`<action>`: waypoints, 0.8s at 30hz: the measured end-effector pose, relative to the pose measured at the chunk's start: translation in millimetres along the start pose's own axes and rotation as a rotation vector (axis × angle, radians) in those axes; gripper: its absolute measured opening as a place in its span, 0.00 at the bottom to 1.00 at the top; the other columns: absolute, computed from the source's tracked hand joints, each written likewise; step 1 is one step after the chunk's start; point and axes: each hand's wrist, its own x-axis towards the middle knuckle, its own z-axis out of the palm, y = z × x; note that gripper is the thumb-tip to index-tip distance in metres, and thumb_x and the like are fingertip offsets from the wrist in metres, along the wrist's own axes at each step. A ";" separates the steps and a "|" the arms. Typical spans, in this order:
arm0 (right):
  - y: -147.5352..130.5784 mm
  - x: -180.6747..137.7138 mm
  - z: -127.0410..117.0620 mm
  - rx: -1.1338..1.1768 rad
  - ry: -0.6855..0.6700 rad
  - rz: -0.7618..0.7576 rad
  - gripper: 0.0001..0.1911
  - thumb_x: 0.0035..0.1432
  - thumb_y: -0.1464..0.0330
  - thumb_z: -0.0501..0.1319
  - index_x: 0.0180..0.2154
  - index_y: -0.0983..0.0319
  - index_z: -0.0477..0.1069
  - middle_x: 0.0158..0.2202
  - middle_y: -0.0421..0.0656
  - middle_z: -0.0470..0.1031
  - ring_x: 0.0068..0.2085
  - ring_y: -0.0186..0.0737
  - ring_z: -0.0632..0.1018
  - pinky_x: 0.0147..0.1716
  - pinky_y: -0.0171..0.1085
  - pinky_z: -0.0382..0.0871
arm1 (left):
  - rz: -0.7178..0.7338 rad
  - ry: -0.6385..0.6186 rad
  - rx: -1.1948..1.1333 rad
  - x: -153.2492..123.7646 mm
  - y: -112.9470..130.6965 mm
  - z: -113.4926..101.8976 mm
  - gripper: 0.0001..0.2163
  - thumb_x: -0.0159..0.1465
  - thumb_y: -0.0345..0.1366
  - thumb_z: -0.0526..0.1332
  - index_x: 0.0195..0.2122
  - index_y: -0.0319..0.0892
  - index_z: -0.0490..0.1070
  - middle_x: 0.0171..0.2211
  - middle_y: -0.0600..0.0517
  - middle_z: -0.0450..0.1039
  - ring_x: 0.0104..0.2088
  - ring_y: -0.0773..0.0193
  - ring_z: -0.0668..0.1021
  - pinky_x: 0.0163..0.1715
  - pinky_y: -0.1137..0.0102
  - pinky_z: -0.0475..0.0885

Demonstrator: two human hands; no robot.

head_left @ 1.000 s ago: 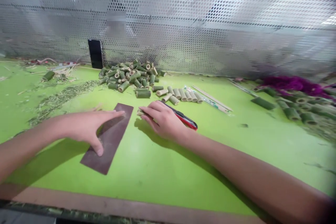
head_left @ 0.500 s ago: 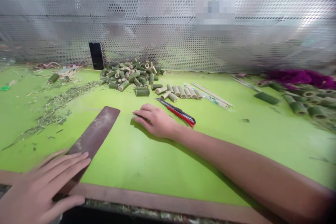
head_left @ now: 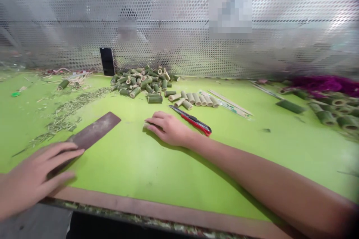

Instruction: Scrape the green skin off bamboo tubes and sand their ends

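A reddish-brown sandpaper strip, pale with dust in its middle, lies flat on the green table. My left hand rests over its near end, fingers stretched out and thumb apart. Near the table's centre my right hand is closed around a small bamboo piece; only a pale bit of it shows at the fingertips. Just beyond that hand lies a red and black utility knife, blade out and pointing away to the left. Several peeled bamboo pieces are lined up behind the knife.
A pile of green bamboo pieces lies at the back, beside an upright phone against the perforated metal wall. Shavings spread across the left. Larger bamboo tubes and purple fluffy material are at the right.
My left hand has shifted the sandpaper strip, which now lies at a flatter slant and farther from the front edge. My right hand stays in place on the table. The view has shifted slightly.
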 end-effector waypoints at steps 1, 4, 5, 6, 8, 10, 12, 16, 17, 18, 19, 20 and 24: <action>0.3 -0.1 0.0 -0.006 0.003 -0.002 0.19 0.75 0.62 0.55 0.52 0.67 0.79 0.44 0.53 0.80 0.42 0.48 0.80 0.46 0.46 0.76 | -0.016 -0.033 -0.008 14.6 2.6 -4.0 0.28 0.66 0.65 0.52 0.56 0.58 0.78 0.60 0.52 0.76 0.54 0.45 0.80 0.53 0.54 0.76; 0.2 -0.8 -0.4 -0.019 0.017 -0.014 0.19 0.75 0.63 0.55 0.51 0.67 0.80 0.43 0.53 0.80 0.42 0.48 0.80 0.45 0.46 0.76 | -0.114 -0.102 -0.017 55.7 10.2 -13.9 0.31 0.69 0.63 0.47 0.56 0.48 0.76 0.60 0.43 0.74 0.56 0.41 0.78 0.55 0.50 0.74; -0.1 -1.1 -0.6 -0.021 0.019 -0.018 0.19 0.75 0.63 0.55 0.50 0.67 0.80 0.43 0.53 0.80 0.42 0.48 0.80 0.45 0.46 0.76 | -0.144 -0.117 -0.014 66.8 11.7 -15.7 0.31 0.69 0.62 0.47 0.56 0.45 0.75 0.60 0.41 0.74 0.56 0.41 0.77 0.55 0.49 0.73; -0.5 -1.3 -0.9 -0.022 0.019 -0.020 0.19 0.75 0.63 0.55 0.50 0.67 0.80 0.43 0.53 0.80 0.41 0.48 0.80 0.45 0.46 0.76 | -0.167 -0.129 -0.006 76.2 12.5 -16.6 0.31 0.69 0.61 0.47 0.57 0.43 0.74 0.59 0.39 0.73 0.56 0.40 0.77 0.55 0.49 0.73; -1.1 -1.5 -1.2 -0.022 0.018 -0.021 0.19 0.75 0.63 0.55 0.50 0.66 0.80 0.42 0.53 0.80 0.41 0.48 0.80 0.44 0.46 0.76 | -0.184 -0.152 0.021 90.5 12.9 -16.7 0.31 0.70 0.60 0.47 0.60 0.42 0.70 0.60 0.37 0.73 0.57 0.40 0.76 0.55 0.48 0.72; -1.4 -1.5 -1.4 -0.019 0.014 -0.024 0.19 0.75 0.63 0.54 0.49 0.66 0.80 0.42 0.53 0.80 0.41 0.47 0.80 0.44 0.45 0.76 | -0.174 -0.178 0.057 100.9 14.0 -17.0 0.30 0.71 0.57 0.46 0.63 0.42 0.68 0.60 0.37 0.72 0.57 0.40 0.76 0.54 0.50 0.73; -1.4 -1.4 -1.6 -0.014 0.007 -0.026 0.18 0.75 0.63 0.55 0.49 0.66 0.80 0.42 0.53 0.80 0.41 0.46 0.80 0.44 0.45 0.76 | -0.160 -0.209 0.109 109.1 18.0 -20.1 0.27 0.72 0.52 0.44 0.63 0.43 0.68 0.60 0.37 0.72 0.54 0.41 0.78 0.50 0.51 0.74; -1.2 -1.1 -2.4 -0.001 -0.009 -0.024 0.19 0.75 0.62 0.55 0.50 0.66 0.80 0.42 0.52 0.80 0.40 0.46 0.80 0.43 0.44 0.75 | -0.123 -0.299 0.220 121.5 33.4 -34.2 0.23 0.74 0.41 0.43 0.59 0.41 0.71 0.47 0.37 0.79 0.40 0.44 0.82 0.38 0.54 0.74; -1.3 -0.9 -2.4 0.001 -0.014 -0.023 0.19 0.75 0.62 0.54 0.50 0.67 0.80 0.43 0.52 0.79 0.41 0.46 0.79 0.43 0.44 0.75 | -0.113 -0.314 0.244 123.5 37.2 -38.0 0.23 0.74 0.40 0.42 0.59 0.40 0.71 0.44 0.38 0.80 0.38 0.44 0.82 0.37 0.55 0.73; -1.3 -0.8 -2.3 0.003 -0.018 -0.024 0.19 0.75 0.62 0.54 0.50 0.67 0.80 0.43 0.52 0.79 0.41 0.46 0.79 0.43 0.44 0.75 | -0.106 -0.328 0.263 124.9 40.3 -41.4 0.23 0.74 0.39 0.41 0.60 0.39 0.70 0.42 0.38 0.80 0.37 0.44 0.82 0.36 0.55 0.73; -1.4 -0.7 -2.1 0.003 -0.021 -0.024 0.19 0.75 0.62 0.54 0.50 0.67 0.80 0.43 0.52 0.79 0.41 0.46 0.79 0.44 0.44 0.75 | -0.102 -0.336 0.279 125.9 42.6 -44.1 0.24 0.74 0.38 0.40 0.60 0.39 0.70 0.42 0.38 0.80 0.37 0.44 0.82 0.35 0.55 0.72; -1.4 -0.5 -1.8 0.002 -0.023 -0.023 0.19 0.75 0.62 0.54 0.50 0.66 0.80 0.43 0.52 0.79 0.41 0.45 0.79 0.44 0.44 0.75 | -0.101 -0.335 0.288 126.5 44.0 -46.2 0.24 0.75 0.40 0.40 0.61 0.39 0.69 0.44 0.37 0.80 0.39 0.44 0.82 0.36 0.56 0.73; -1.4 -0.2 -0.7 0.007 -0.021 -0.021 0.18 0.75 0.63 0.55 0.50 0.65 0.80 0.43 0.52 0.79 0.41 0.45 0.79 0.44 0.43 0.75 | -0.139 -0.313 0.241 128.0 43.6 -50.0 0.27 0.74 0.47 0.45 0.68 0.38 0.61 0.59 0.36 0.73 0.51 0.41 0.79 0.45 0.54 0.74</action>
